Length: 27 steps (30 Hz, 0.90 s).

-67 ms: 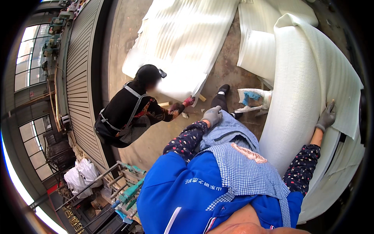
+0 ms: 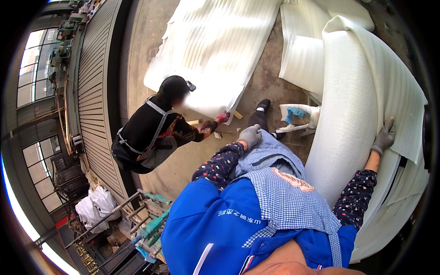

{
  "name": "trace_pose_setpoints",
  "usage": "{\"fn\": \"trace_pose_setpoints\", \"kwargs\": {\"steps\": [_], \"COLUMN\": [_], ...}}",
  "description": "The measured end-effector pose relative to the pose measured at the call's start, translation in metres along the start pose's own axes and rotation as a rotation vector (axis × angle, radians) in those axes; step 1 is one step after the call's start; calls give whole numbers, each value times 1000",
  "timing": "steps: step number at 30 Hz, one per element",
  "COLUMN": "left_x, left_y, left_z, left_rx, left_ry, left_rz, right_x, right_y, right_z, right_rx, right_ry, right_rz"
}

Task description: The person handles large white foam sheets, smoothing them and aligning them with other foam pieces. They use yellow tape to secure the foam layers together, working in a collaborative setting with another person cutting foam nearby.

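My left hand (image 2: 250, 136), in a grey work glove, rests on my apron-covered thigh with its fingers apart and nothing held. On the right, my right hand (image 2: 384, 137), gloved the same way, lies with outstretched fingers against a thick white foam roll (image 2: 346, 110). Loose layers of the foam sheet (image 2: 408, 114) drape beyond that hand. A blue-and-white checked apron (image 2: 284, 183) covers my front.
Another person (image 2: 149, 130) in black bends at the left, gloved hands at the corner of a wide white foam sheet (image 2: 215, 50) on the floor. A white bag with blue material (image 2: 300, 114) lies by my feet. A metal rack (image 2: 153, 224) stands at lower left.
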<state>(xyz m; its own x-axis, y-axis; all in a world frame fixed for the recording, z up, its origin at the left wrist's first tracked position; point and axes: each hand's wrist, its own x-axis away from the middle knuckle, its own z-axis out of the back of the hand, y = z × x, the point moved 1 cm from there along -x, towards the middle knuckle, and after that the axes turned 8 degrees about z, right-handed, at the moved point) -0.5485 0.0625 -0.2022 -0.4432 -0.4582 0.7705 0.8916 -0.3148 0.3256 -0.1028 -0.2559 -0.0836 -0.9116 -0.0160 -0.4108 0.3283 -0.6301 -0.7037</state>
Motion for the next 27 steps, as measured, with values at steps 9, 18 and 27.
{"fn": "trace_pose_setpoints", "kwargs": {"steps": [9, 18, 27], "left_x": [-4, -1, -4], "left_y": [-2, -1, -1], "left_z": [-1, -2, -3], "left_rx": [-4, -13, 2], "left_ry": [-20, -3, -11], "left_rz": [12, 9, 8], "right_x": [-2, -3, -1], "right_y": [10, 10, 6], "right_z": [-1, 3, 2], "right_rx": [-1, 86, -13], "right_ry": [21, -16, 15], "right_rz": [24, -21, -25]}}
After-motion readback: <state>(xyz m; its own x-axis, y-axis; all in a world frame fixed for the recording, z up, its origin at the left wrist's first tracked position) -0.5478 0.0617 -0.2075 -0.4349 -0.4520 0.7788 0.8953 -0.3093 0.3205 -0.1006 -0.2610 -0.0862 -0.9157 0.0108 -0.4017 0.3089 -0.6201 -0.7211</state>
